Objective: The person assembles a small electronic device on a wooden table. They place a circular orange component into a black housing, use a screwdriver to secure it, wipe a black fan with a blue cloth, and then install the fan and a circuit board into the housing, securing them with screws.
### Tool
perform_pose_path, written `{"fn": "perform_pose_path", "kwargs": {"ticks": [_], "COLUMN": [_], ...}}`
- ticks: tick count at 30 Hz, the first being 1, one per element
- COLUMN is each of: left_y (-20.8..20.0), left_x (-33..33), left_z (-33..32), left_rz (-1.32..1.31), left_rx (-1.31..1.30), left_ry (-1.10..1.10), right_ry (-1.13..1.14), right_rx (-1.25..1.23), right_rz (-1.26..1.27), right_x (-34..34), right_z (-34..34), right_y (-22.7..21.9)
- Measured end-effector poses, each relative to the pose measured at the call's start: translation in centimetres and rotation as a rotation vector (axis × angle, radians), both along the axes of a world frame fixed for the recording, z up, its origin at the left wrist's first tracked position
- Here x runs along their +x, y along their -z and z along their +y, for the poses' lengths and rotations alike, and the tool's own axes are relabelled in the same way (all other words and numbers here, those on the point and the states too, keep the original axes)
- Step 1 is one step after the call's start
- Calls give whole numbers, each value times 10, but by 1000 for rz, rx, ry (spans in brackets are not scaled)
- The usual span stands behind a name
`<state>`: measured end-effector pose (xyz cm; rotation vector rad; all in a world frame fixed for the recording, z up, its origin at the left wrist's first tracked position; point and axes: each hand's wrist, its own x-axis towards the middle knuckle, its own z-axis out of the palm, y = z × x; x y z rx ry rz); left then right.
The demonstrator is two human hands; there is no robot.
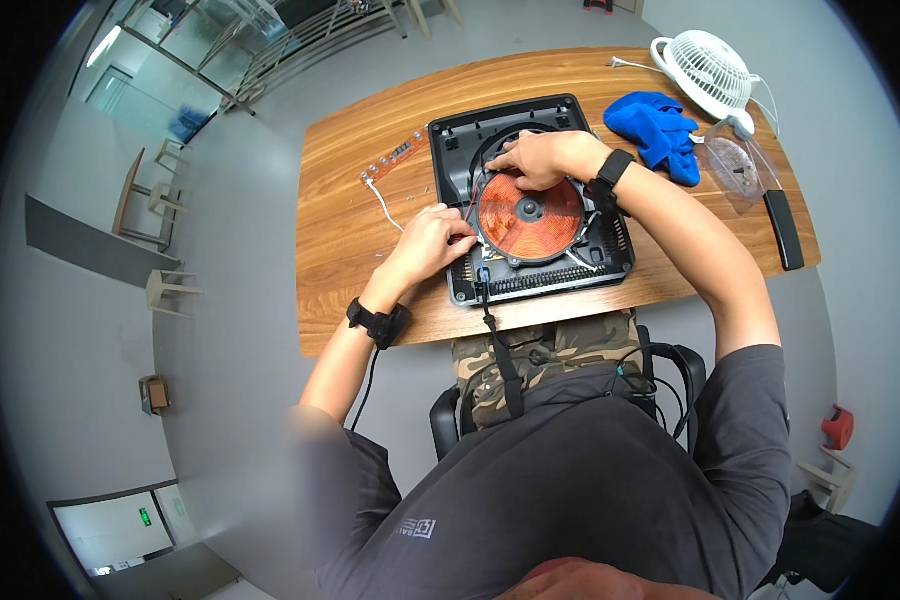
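An opened induction cooker housing [610, 262], black plastic, lies on the table in front of me. Inside it sits a round copper coil [545, 230] with a dark hub at its middle. My right hand [542, 160] reaches over the coil from above, its bent fingers gripping the far left rim. At the housing's left edge my left hand [432, 242] is closed, thumb and fingertips together beside a thin red wire [471, 208]. What those fingertips pinch is too small to make out. Small white leads show at the coil's near right side.
A red circuit board [395, 157] with a white cable lies left of the housing, near scattered small screws. At the far right are a blue cloth [654, 132], a white fan [708, 72], a clear plastic bag [735, 168] and a black bar-shaped object [784, 230]. The wooden table's [355, 300] front edge is close to my lap.
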<state>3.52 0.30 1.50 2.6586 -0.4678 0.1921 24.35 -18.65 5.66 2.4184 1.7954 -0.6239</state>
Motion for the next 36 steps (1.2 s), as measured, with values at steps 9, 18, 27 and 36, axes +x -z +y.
{"fn": "perform_pose_path", "kwargs": {"ticks": [9,18,27,36], "left_y": [-4,-2,-5,-7], "left_x": [2,4,2,4], "left_z": [-9,-12,-13,-14], "left_rz": [-23,3,66,81], "left_rx": [43,20,23,104], "left_ry": [28,27,-19,34], "right_ry": [6,-13,7,28], "right_rx": [-5,36,83,72], "right_rz": [-13,-26,-56,-45], "right_x": [0,3,5,4], "right_z": [0,0,0,1], "right_y": [1,7,15,14]}}
